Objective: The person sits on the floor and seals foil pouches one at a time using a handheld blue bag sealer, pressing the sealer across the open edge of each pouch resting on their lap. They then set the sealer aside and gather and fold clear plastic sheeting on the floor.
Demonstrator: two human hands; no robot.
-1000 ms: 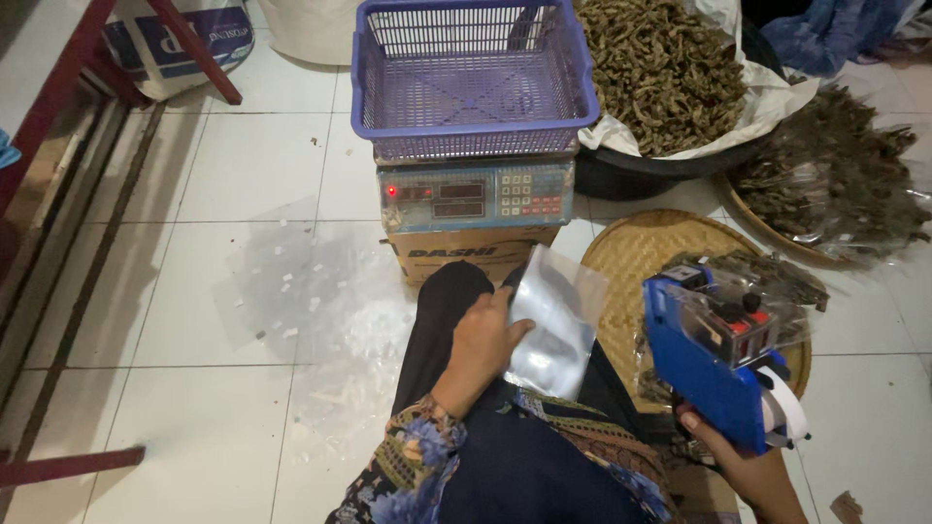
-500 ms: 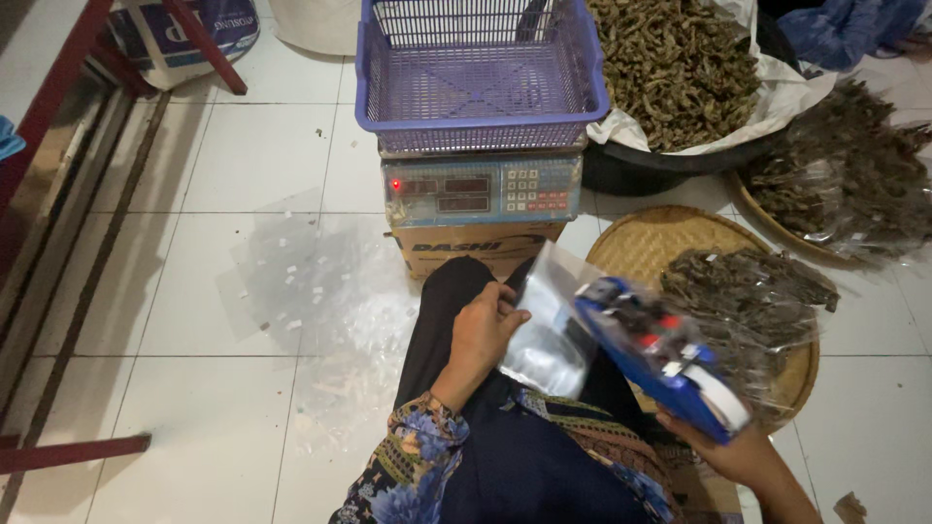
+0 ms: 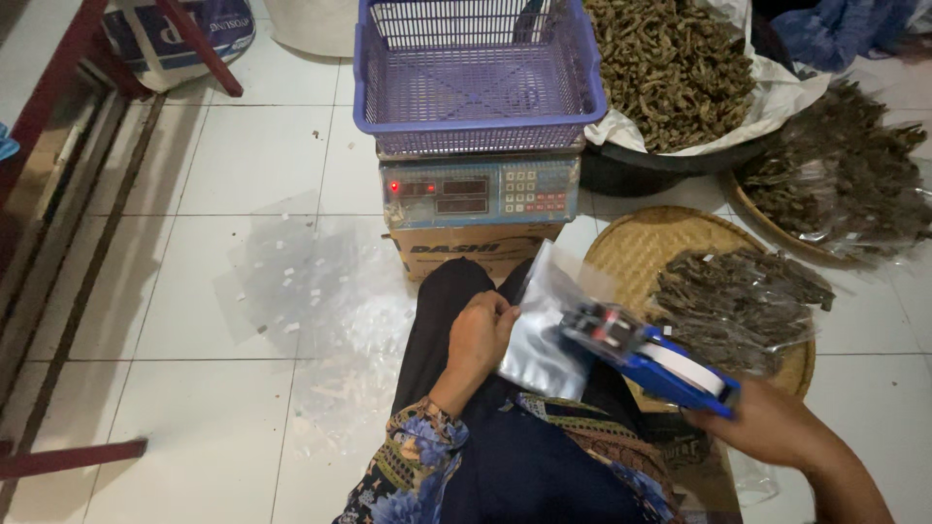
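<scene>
White-tiled floor [image 3: 243,165], seated person's lap at centre. Left hand [image 3: 482,335]: fingers pinched on edge of clear plastic pouch [image 3: 544,335], held over the knee. Right hand [image 3: 767,427]: closed around blue label gun [image 3: 646,354], nose touching the pouch. Ahead of hands: digital scale [image 3: 481,191] bearing purple basket [image 3: 476,73]. Left of hands: loose clear pouches [image 3: 301,291]. Right: woven tray [image 3: 641,243] of filled packets [image 3: 738,301].
</scene>
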